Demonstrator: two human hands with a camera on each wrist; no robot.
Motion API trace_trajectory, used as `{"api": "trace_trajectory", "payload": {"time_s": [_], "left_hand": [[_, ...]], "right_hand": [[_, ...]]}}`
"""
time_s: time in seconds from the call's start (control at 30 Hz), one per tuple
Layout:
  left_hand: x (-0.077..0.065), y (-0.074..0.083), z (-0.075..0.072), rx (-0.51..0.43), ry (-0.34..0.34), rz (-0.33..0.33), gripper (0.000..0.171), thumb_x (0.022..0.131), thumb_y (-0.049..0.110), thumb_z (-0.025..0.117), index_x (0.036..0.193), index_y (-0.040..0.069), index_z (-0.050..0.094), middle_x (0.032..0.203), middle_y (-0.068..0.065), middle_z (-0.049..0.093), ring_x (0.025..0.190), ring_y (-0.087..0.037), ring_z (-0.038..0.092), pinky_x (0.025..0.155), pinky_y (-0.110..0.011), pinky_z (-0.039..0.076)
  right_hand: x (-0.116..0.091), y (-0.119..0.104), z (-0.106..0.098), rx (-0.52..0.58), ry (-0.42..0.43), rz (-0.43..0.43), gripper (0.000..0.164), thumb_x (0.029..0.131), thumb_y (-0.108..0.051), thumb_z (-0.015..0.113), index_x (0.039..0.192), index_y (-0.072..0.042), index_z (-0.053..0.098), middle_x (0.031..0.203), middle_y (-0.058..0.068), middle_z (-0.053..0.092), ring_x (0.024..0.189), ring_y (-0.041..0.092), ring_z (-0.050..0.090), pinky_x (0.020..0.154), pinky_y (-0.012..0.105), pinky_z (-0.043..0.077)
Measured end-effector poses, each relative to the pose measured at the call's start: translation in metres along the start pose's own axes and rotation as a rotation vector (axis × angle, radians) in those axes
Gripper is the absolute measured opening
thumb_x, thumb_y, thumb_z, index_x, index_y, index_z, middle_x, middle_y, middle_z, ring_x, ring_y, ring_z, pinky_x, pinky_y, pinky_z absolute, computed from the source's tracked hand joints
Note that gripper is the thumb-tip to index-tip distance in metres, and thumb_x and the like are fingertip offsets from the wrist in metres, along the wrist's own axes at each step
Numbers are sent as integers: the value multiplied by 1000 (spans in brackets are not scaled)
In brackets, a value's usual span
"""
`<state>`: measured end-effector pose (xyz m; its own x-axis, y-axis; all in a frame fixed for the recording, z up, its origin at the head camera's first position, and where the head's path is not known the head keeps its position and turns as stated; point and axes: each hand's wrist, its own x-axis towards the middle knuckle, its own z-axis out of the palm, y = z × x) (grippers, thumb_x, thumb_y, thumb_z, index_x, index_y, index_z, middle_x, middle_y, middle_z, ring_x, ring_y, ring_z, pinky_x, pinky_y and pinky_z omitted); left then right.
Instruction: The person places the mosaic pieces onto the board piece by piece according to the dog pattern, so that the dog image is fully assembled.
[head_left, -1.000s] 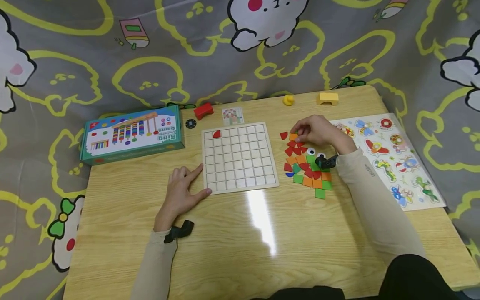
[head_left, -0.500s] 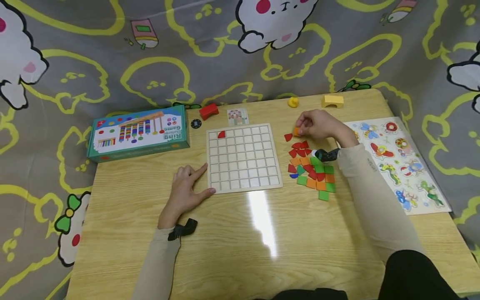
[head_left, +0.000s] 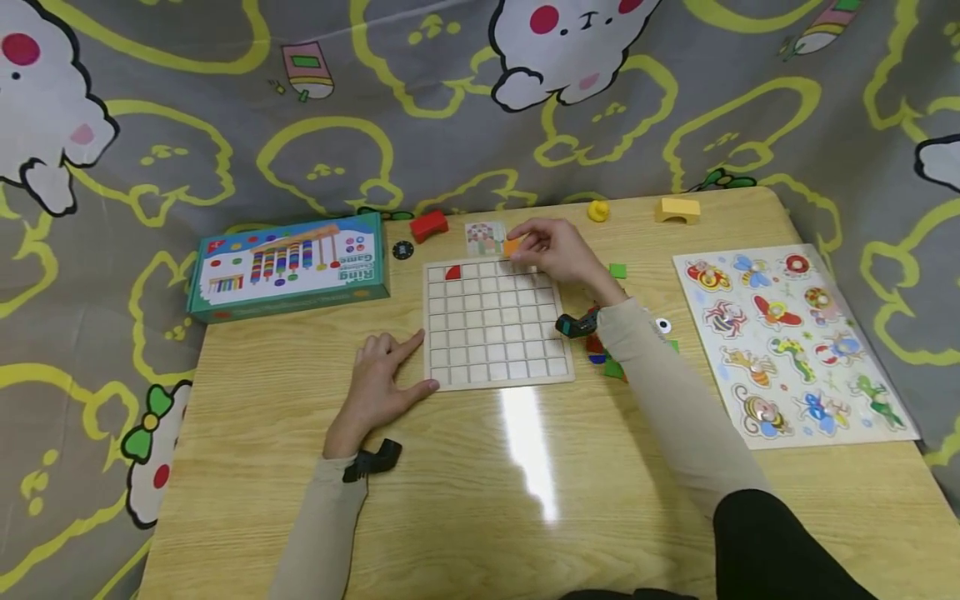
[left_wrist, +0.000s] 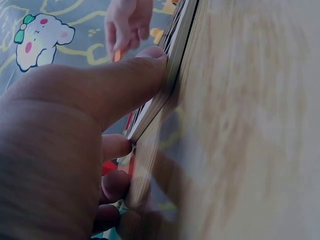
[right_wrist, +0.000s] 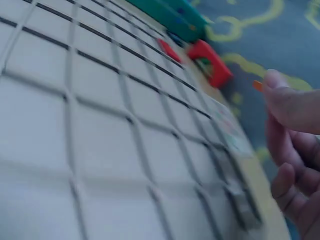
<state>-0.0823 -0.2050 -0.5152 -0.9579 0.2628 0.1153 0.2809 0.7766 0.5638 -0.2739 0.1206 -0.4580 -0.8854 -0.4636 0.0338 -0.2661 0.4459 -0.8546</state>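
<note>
My right hand [head_left: 557, 250] pinches an orange square tile [head_left: 513, 247] between thumb and fingertips, above the far edge of a wooden grid board [head_left: 495, 317]. In the right wrist view only a sliver of the orange tile [right_wrist: 258, 85] shows past the thumb. One red quarter-round tile [head_left: 453, 272] lies in the board's far row, near its left end. My left hand [head_left: 378, 387] rests at the board's near left corner, index finger against the left side and thumb [left_wrist: 140, 75] on the near edge. The loose tiles [head_left: 613, 368] to the right are mostly hidden under my right forearm.
A small picture card [head_left: 482, 238] lies just behind the board. A red block [head_left: 429, 225], a black disc [head_left: 402, 250] and a boxed ring game [head_left: 288, 267] stand left of it. Far right are a yellow duck [head_left: 597, 211], a yellow arch block [head_left: 678, 210] and an insect puzzle sheet [head_left: 795, 342].
My right hand has picked the orange tile from the loose pile and carried it left to the board's far edge. The left hand stays at the corner; the head view has shifted slightly.
</note>
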Motion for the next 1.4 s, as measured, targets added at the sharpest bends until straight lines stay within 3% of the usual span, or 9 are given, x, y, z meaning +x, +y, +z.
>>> {"api": "trace_trajectory", "payload": {"time_s": [0.1, 0.23, 0.57, 0.77, 1.03, 1.2, 1.4], "left_hand": [[1, 0, -1, 6, -1, 4, 82, 79, 58, 75, 148, 24, 48, 90, 0, 41, 83, -20, 29, 77, -35, 21], [3, 1, -2, 8, 3, 14, 81, 79, 58, 74, 148, 23, 48, 91, 0, 42, 83, -20, 29, 77, -35, 21], [-3, 0, 0, 9, -5, -10, 82, 79, 59, 74, 148, 24, 48, 90, 1, 41, 84, -19, 29, 77, -34, 21], [-2, 1, 1, 11, -1, 5, 83, 79, 61, 73, 149, 25, 47, 92, 2, 42, 84, -19, 30, 78, -34, 22], [-1, 2, -1, 7, 5, 5, 82, 80, 60, 74, 148, 23, 47, 92, 1, 43, 84, -19, 29, 77, -34, 21], [-1, 2, 0, 10, 6, 7, 81, 79, 60, 74, 148, 24, 48, 92, 1, 43, 84, -18, 29, 78, -34, 21], [-2, 1, 0, 14, 14, 17, 81, 79, 59, 74, 148, 24, 48, 92, 1, 44, 83, -18, 29, 78, -34, 22]], "right_hand": [[12, -3, 23, 6, 6, -29, 32, 87, -22, 77, 116, -13, 70, 97, 5, 66, 85, 19, 62, 76, 32, 49], [24, -6, 44, -13, -7, -69, 30, 85, -19, 79, 112, -10, 71, 97, 5, 68, 85, 17, 63, 79, 32, 50], [29, -2, 63, -188, -55, -66, 29, 80, -23, 83, 107, -13, 77, 95, 3, 68, 78, 16, 59, 73, 32, 46], [29, -4, 62, -225, -67, -58, 32, 80, -29, 84, 108, -16, 77, 93, 1, 67, 75, 16, 55, 71, 33, 44], [29, -5, 62, -193, -25, -71, 23, 81, -23, 83, 101, -13, 78, 91, 4, 69, 74, 17, 56, 70, 32, 44], [26, -7, 61, -173, -19, -85, 29, 80, -22, 84, 106, -11, 77, 94, 4, 70, 76, 17, 59, 73, 33, 47], [2, -3, 25, -99, 91, -54, 36, 81, -22, 83, 111, -5, 73, 95, 7, 68, 82, 18, 61, 76, 31, 49]]}}
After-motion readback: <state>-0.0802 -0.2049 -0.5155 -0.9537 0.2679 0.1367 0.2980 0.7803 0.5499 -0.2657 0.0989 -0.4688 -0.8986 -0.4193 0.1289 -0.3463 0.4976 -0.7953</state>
